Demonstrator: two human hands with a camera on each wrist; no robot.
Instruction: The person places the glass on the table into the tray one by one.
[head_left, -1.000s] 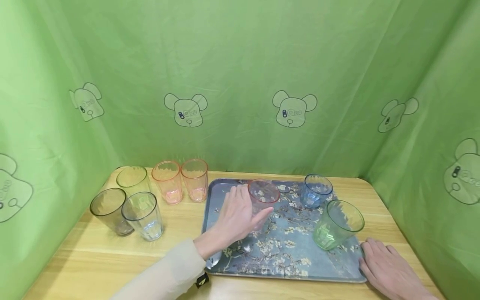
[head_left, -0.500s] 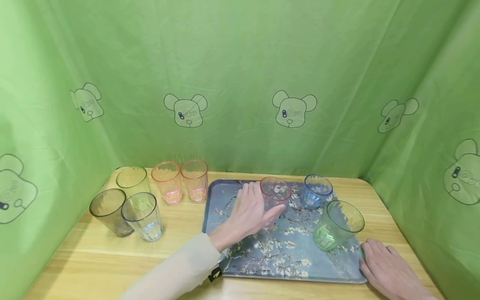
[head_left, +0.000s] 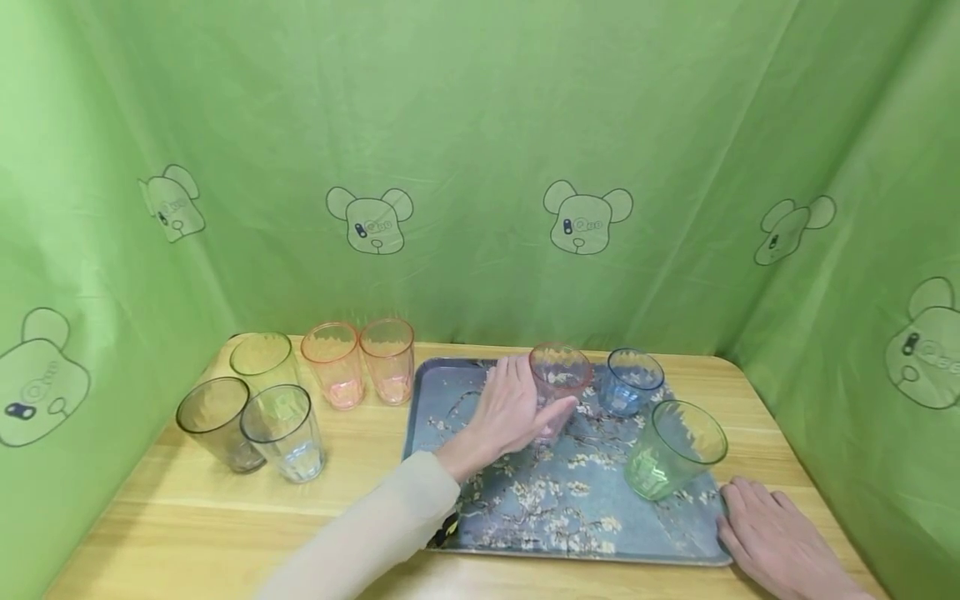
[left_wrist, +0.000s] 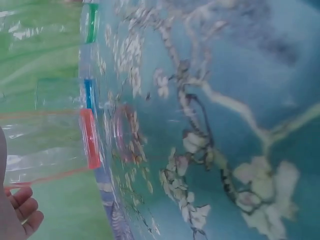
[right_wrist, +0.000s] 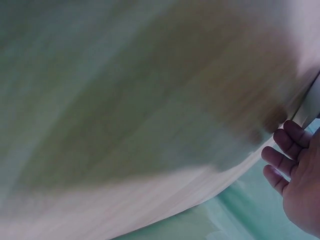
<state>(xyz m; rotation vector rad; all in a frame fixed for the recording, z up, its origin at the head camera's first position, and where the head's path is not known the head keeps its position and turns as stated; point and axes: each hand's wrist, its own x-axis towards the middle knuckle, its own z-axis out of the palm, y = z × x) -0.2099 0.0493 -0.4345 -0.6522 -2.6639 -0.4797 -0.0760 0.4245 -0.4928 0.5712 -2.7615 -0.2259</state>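
In the head view my left hand grips a clear pink glass with a red rim, thumb on the near side. The glass stands upright over the back middle of the blue blossom-patterned tray. From the left wrist, its red base shows close over the tray, with fingers round its side. A blue glass stands just to its right, and a taller green glass nearer the tray's right edge. My right hand rests on the table, its loosely bent fingertips at the tray's right front corner.
Left of the tray stand two pink glasses, a yellow-green glass, a dark grey glass and a clear dark-rimmed glass. Green curtain walls off the back and sides of the wooden table.
My left hand has carried the pink glass rightward and slightly back over the tray, closer to the blue glass. The right hand has stayed in place.
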